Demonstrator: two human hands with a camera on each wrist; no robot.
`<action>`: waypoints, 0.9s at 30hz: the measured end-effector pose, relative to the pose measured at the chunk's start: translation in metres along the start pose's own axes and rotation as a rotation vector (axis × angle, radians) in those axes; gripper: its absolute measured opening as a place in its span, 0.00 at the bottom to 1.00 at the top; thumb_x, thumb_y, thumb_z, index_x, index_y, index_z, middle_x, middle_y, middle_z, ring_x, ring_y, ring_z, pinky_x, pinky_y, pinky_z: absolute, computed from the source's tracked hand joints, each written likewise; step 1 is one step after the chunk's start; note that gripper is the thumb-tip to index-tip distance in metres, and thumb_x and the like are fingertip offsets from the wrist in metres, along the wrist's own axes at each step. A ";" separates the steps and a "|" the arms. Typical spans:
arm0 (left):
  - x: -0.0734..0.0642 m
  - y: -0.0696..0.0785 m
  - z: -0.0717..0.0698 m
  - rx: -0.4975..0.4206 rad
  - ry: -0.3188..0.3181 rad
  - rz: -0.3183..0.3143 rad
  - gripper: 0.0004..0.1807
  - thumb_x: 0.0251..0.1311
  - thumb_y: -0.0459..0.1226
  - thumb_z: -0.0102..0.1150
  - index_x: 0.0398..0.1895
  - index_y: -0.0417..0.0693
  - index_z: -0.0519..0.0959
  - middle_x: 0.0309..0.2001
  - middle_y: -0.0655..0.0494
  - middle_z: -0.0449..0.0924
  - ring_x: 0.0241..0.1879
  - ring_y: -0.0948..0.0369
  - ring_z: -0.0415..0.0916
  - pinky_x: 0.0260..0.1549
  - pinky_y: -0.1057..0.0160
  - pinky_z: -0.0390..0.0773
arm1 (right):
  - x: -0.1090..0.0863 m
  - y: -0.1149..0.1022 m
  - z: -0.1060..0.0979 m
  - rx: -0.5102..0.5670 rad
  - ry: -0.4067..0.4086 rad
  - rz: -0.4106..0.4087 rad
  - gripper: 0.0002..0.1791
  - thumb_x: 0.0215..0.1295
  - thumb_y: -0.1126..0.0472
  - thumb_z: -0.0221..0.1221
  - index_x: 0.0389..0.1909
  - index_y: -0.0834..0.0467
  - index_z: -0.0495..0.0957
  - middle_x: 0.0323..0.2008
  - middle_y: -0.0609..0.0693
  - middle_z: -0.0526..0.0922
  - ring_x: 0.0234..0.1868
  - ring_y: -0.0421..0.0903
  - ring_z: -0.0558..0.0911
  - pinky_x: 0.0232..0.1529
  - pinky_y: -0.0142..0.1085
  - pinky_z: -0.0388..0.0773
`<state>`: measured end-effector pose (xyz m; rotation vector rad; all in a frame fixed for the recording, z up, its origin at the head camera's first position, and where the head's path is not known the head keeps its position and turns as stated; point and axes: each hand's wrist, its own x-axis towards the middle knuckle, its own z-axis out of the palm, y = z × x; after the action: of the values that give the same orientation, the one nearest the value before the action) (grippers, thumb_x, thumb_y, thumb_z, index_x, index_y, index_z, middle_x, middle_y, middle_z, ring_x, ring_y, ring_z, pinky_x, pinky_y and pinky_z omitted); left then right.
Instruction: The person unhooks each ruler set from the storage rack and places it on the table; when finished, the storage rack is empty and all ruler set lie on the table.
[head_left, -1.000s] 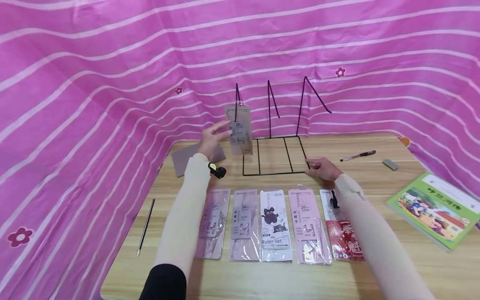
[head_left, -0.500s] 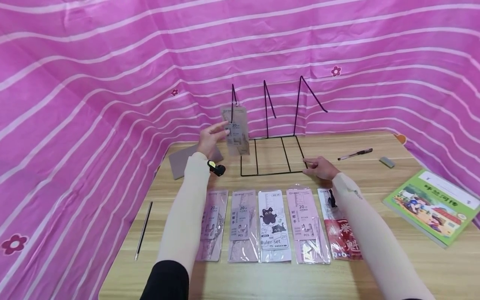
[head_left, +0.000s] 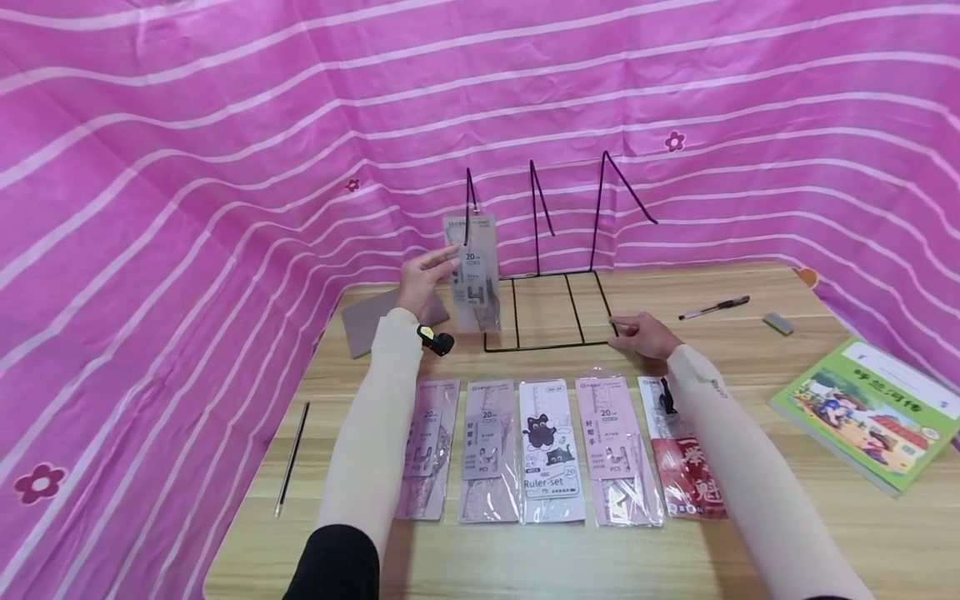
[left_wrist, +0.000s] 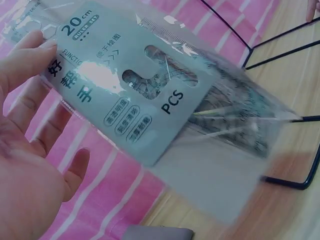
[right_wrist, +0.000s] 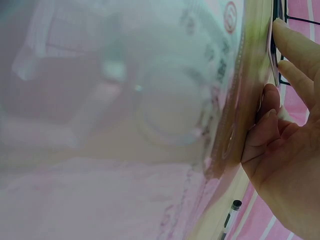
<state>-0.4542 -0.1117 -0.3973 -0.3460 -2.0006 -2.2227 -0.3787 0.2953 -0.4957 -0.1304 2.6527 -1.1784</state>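
A clear-wrapped ruler set (head_left: 476,279) with a grey-green card hangs from the left hook of a black wire rack (head_left: 551,346). My left hand (head_left: 422,279) is at its left edge, its fingertips touching or nearly touching the wrapper. The left wrist view shows the palm and loosely bent fingers beside the ruler set's card (left_wrist: 150,135). My right hand (head_left: 647,335) holds the side bar of the rack's base between fingers and thumb. In the right wrist view my hand (right_wrist: 292,135) is partly behind a blurred, see-through package (right_wrist: 115,150).
Several packaged ruler sets lie in a row, including a white cat-printed one (head_left: 551,475) and a red-and-white one (head_left: 686,479). A book (head_left: 862,417), eraser (head_left: 778,323) and pen (head_left: 712,308) lie to the right. Left are a grey flat piece (head_left: 363,323) and a thin black stick (head_left: 292,458).
The hanging ruler set's lower end has come down and nearer, so more of its front shows. Both hands have kept almost the same places.
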 end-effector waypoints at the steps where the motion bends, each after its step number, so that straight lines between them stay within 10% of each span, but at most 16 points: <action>1: -0.001 0.000 0.000 0.001 0.005 0.004 0.16 0.60 0.29 0.69 0.52 0.41 0.85 0.53 0.54 0.86 0.44 0.66 0.83 0.42 0.68 0.81 | 0.000 0.000 0.000 -0.002 -0.001 -0.003 0.36 0.71 0.56 0.61 0.75 0.59 0.60 0.66 0.76 0.66 0.62 0.66 0.70 0.64 0.60 0.69; 27: -0.047 0.018 -0.016 0.053 -0.032 0.034 0.13 0.58 0.29 0.70 0.47 0.40 0.86 0.39 0.60 0.84 0.45 0.61 0.80 0.59 0.59 0.75 | -0.002 0.000 -0.002 -0.006 -0.025 -0.004 0.37 0.72 0.55 0.61 0.76 0.58 0.58 0.66 0.76 0.65 0.60 0.65 0.70 0.61 0.58 0.71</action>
<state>-0.4059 -0.1320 -0.3937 -0.4092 -2.0490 -2.1530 -0.3771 0.2970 -0.4935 -0.1505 2.6360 -1.1625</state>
